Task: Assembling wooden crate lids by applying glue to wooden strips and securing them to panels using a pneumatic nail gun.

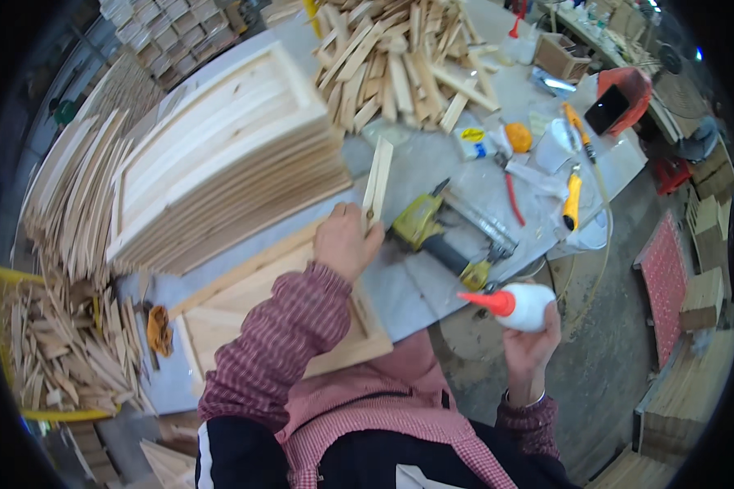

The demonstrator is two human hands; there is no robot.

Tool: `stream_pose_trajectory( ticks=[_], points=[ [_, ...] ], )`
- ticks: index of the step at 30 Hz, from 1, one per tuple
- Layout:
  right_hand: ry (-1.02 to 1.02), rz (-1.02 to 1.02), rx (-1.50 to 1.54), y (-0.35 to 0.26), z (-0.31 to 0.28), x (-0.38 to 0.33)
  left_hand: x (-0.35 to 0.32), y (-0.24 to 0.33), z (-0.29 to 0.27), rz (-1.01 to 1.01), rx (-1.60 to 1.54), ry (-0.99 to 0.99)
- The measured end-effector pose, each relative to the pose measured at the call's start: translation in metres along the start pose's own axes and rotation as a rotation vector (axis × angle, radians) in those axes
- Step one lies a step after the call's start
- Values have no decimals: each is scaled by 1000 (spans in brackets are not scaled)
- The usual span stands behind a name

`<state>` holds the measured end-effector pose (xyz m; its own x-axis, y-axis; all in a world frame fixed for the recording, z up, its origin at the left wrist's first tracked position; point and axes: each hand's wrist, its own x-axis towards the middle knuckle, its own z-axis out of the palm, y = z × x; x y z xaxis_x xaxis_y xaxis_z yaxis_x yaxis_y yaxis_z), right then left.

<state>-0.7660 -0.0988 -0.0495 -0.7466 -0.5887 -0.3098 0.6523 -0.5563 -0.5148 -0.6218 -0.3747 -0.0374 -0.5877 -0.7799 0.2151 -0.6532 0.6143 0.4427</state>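
My left hand (347, 242) is closed on a short wooden strip (377, 181) that slants upward over the table. Below that hand lies a framed wooden panel (245, 285), partly covered by my sleeve. In my right hand (532, 338), off the table's near edge, is a white glue bottle (527, 307), tilted sideways with its red nozzle pointing left. Between the two hands, a yellow-green and black nail gun (432, 232) rests on the table.
A tall stack of framed panels (220, 155) stands at left, with a heap of wooden strips (408, 61) behind. An orange-handled tool (573, 200), a white cup (555, 145) and a phone (612, 108) lie at right. A yellow-rimmed bin of strips (65, 350) sits far left.
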Motion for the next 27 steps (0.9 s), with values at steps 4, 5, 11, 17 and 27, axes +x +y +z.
stream_pose_trajectory(
  ticks=[4, 5, 11, 17, 27],
  points=[
    [-51, 2, -65, 13, 0, -7, -112, -29, -40, -41, -21, -9],
    [-58, 42, -63, 17, 1, -8, -134, -34, -46, -96, -37, -26],
    [-129, 68, -98, 35, 9, -29, -185, -59, -56, -243, -287, -118],
    [-126, 18, -191, 32, 5, -34, -140, -102, -79, 270, 82, -119],
    [-206, -74, -303, 32, 10, -18, -95, -97, -62, 1032, 231, -236]
  ],
)
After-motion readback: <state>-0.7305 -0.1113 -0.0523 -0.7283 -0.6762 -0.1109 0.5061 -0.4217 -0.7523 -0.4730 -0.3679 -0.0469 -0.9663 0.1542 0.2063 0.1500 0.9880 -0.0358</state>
